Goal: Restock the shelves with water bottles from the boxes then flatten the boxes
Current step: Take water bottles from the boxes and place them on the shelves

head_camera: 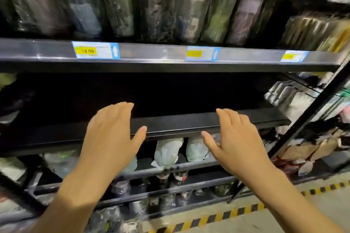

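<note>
Left hand (108,130) spread wide, holding nothing, right hand (235,138) likewise at 3 o'clock of it, both before dark shelf (189,123), wrapped bottles (167,152) at 6 o'clock below

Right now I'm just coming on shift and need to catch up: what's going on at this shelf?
A person faces a store rack with both hands open and holding nothing. The left hand and right hand are held out at the front edge of the dark middle shelf. Plastic-wrapped goods stand on the upper shelf, above its price tags. No box is in view.
</note>
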Demonstrator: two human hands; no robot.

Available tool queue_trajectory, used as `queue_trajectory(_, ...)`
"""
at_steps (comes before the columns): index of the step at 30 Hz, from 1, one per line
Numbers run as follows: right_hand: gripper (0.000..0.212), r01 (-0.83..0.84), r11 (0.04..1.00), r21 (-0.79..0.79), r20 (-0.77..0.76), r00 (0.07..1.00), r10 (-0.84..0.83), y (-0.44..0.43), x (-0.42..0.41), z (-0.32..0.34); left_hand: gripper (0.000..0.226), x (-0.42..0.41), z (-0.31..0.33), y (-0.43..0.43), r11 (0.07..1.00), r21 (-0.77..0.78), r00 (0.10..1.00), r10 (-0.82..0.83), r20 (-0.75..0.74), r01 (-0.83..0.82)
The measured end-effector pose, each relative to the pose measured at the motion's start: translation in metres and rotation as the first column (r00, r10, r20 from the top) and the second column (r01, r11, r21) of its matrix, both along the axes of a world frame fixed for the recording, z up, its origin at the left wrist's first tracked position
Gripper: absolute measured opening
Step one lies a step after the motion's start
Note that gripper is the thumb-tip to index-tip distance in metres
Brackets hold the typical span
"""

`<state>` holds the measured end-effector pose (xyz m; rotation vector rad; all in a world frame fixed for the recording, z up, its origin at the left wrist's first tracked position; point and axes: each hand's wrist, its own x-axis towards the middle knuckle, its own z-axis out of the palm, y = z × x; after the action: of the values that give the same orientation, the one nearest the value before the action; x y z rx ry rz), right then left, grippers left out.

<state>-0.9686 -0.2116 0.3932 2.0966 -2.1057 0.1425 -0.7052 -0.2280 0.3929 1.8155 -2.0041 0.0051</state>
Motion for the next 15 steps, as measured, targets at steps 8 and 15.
queue_trajectory(8, 0.078, -0.119, 0.974, 0.195, -0.022, 0.992, 0.126, 0.087, 0.034, -0.071, 0.063, 0.041, -0.069, 0.114, 0.963, 0.202, 0.974, 0.146, 0.174, -0.181)
queue_trajectory(15, 0.078, -0.214, 0.929, 0.301, 0.027, 0.976, 0.216, 0.162, 0.070, -0.106, 0.061, 0.061, -0.099, 0.242, 0.934, 0.244, 0.960, 0.226, 0.164, -0.261)
